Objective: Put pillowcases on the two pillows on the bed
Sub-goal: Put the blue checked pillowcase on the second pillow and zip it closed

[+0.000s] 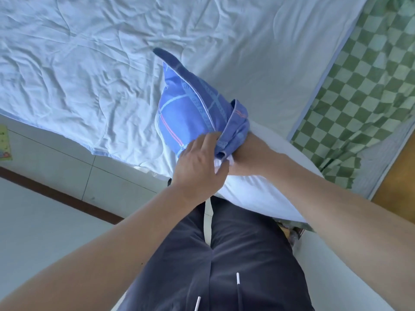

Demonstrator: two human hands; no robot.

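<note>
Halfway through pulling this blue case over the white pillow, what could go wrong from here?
1. The blue plaid pillowcase is bunched at its opening round the right wrist; the right hand is hidden inside, so the pillow corner may not seat.
2. Most of the white pillow is still bare and overhangs the bed edge against the legs; it could slide to the floor.
3. The left hand only grips the hem's edge, which might slip.

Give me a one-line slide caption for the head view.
Left hand tugs blue pillowcase over white pillow.
</note>
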